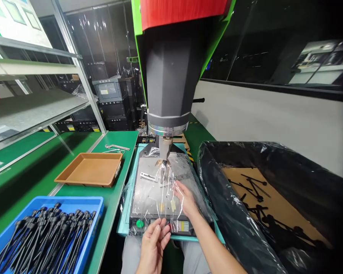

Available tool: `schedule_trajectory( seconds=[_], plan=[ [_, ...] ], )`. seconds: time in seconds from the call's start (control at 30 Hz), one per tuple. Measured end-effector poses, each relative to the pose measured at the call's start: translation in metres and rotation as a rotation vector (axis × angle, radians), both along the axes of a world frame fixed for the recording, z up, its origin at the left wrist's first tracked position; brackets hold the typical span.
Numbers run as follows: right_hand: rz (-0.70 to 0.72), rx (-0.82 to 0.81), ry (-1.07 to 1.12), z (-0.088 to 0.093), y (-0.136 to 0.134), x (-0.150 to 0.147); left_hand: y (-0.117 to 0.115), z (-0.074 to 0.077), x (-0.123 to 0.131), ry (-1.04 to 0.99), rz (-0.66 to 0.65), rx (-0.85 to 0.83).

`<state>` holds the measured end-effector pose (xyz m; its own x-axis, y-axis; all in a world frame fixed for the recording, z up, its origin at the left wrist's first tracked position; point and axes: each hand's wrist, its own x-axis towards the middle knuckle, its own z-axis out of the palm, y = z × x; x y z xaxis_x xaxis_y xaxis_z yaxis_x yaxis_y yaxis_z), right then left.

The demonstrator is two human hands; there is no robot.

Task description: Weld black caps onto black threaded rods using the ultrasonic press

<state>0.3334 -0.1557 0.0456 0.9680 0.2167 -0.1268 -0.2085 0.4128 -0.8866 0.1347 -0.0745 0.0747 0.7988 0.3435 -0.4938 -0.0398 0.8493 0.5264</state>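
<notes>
Press head (pixel 168 72), black under red and green housing, is seen filling the upper centre of the frame; its metal horn (pixel 163 154) is lowered to the plate below.

Box (pixel 274 205) lined with black plastic is placed at lower right; cardboard shows at its bottom, with black finished parts (pixel 254 190) scattered on it.

Shelving (pixel 31 106) is set at upper left, over the green bench (pixel 25 179).

Blue bin (pixel 95 207) is found at lower left, packed with black rod-like parts (pixel 42 236) lying side by side.

Brown tray (pixel 90 169) is placed left of centre, just beyond the bin; a metal wrench (pixel 117 147) lies on the bench behind it.

Plate (pixel 151 190) of the press base is seen at centre, covered by clear film (pixel 171 179). A small metal fixture (pixel 148 176) is fixed on it, left of the horn tip. A green button (pixel 139 224) is set in the front panel below.

Right hand (pixel 185 199) is laid flat on the film, just right of the plate's middle, fingers spread and released, nothing grasped.

Left hand (pixel 154 241) is held at the bottom centre, in front of the panel just right of the button, fingers loosely curled; whether anything is pinched cannot be told.
</notes>
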Motion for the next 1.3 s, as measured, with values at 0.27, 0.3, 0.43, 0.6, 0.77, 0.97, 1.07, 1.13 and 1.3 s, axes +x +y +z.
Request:
schedule_trajectory(
  seconds=[0.27, 0.3, 0.43, 0.6, 0.77, 0.97, 1.07, 1.13, 1.3],
  plan=[
    [-0.015, -0.179, 0.030, -0.027, -0.051, -0.081, 0.005, -0.022, -0.017, 0.048, -0.032, 0.140],
    [-0.026, -0.226, 0.031, -0.030, -0.059, -0.090, 0.005, -0.028, -0.019, 0.058, -0.026, 0.199],
    [-0.120, -0.416, 0.038, -0.046, -0.087, -0.113, 0.012, -0.059, -0.030, 0.167, 0.046, 0.515],
    [-0.249, -0.622, 0.057, -0.070, -0.117, -0.115, 0.032, -0.081, -0.039, 0.335, 0.167, 0.774],
    [-0.285, -0.750, -0.026, -0.082, -0.128, -0.105, 0.053, -0.083, -0.034, 0.347, 0.229, 0.809],
    [-0.276, -0.861, -0.076, -0.079, -0.130, -0.093, 0.064, -0.083, -0.023, 0.380, 0.186, 0.740],
    [-0.267, -0.943, -0.045, -0.076, -0.130, -0.091, 0.069, -0.088, -0.022, 0.401, 0.168, 0.749],
    [-0.259, -0.959, -0.019, -0.075, -0.130, -0.090, 0.072, -0.090, -0.022, 0.409, 0.169, 0.750],
    [-0.224, -0.800, 0.017, -0.078, -0.131, -0.089, 0.077, -0.091, -0.022, 0.398, 0.159, 0.720]
  ],
)
